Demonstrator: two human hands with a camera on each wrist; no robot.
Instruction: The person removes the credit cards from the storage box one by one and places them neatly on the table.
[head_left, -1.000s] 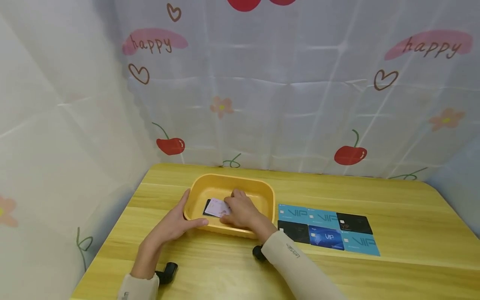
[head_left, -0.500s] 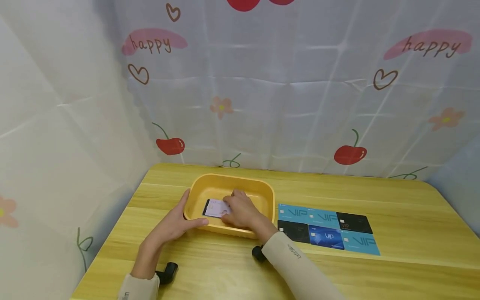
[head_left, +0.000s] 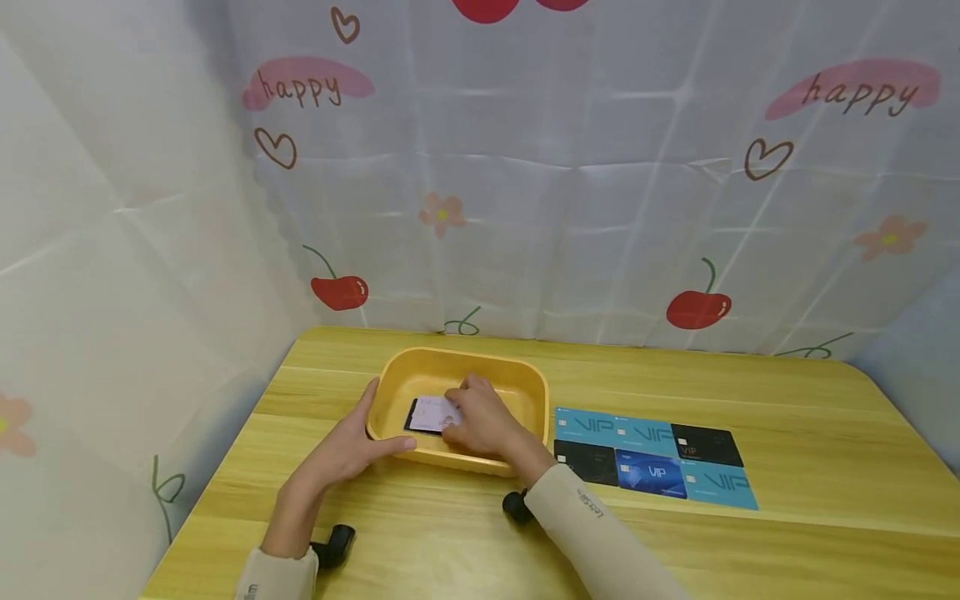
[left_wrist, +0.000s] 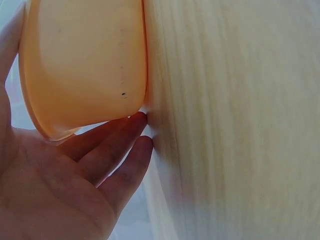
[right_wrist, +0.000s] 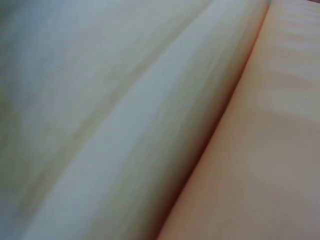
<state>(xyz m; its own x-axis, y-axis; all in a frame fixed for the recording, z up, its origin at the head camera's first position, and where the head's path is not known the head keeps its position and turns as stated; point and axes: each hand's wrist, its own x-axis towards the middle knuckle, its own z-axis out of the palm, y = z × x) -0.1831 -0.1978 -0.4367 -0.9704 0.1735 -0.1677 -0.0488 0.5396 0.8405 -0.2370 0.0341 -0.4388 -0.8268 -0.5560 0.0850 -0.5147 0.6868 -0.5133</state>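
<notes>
A yellow plastic basin [head_left: 525, 457] stands on the table, its outer wall also filling much of the right wrist view. My left hand [head_left: 347, 442] holds its near left corner, thumb along the front rim and index finger up the left side. In the left wrist view the other fingers [left_wrist: 117, 150] lie loosely bent against the outside of the basin. Inside it, my right hand [head_left: 483, 421] grips a pale pink VIP card [head_left: 431, 412] at its right end. A dark card [head_left: 412, 423] shows beneath the pink one. The right fingertips are partly hidden.
Right of the basin, two rows of VIP cards lie flat: light blue ones [head_left: 585, 423], black ones [head_left: 707, 445] and a dark blue one [head_left: 649, 475]. A printed curtain [head_left: 570, 233] hangs behind the wooden table [head_left: 420, 533]. Black wrist mounts [head_left: 337, 546] stick out at both sleeves.
Inside the basin the pink card has turned slightly and lies more squarely over the dark card. Both hands keep nearly the same places.
</notes>
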